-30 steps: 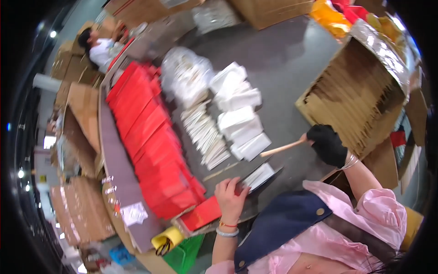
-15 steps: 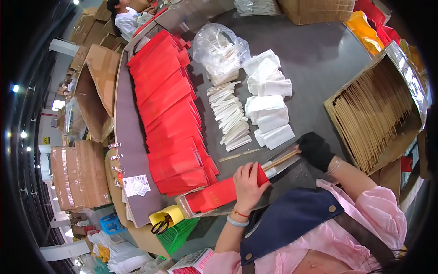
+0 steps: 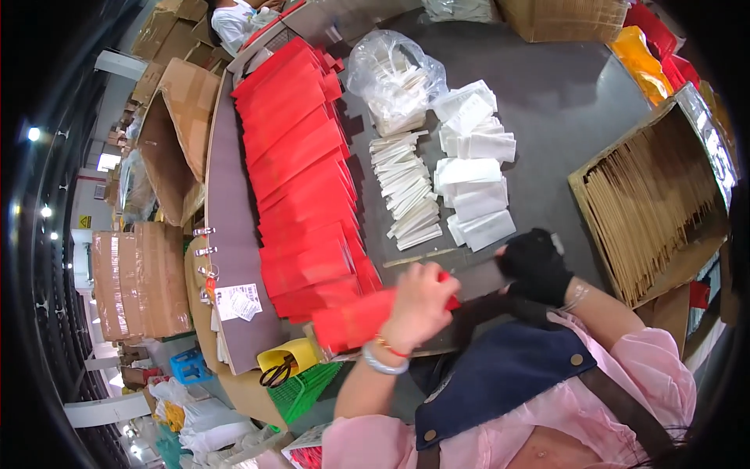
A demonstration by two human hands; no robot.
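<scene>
My left hand, bare and blurred, is closed over a red paper sleeve near the table's front edge. Beside it, to the right, my right hand wears a black glove with bare fingertips. Its fingers are bent toward the left hand, and motion blur hides whether anything is in them. A long pile of overlapping red sleeves lies behind my left hand. Farther back are a row of narrow white paper packets and a row of wider white packets.
At right, an open carton holds many thin wooden sticks. A clear plastic bag of white packets stands at the back. Black-handled scissors sit in a yellow holder at the front left edge. Another person is at far left.
Both hands have shifted; the left has closed over the sleeve's right end. The wooden sticks my right hand held at the sleeve's mouth are out of sight. The whole view has shifted slightly.
</scene>
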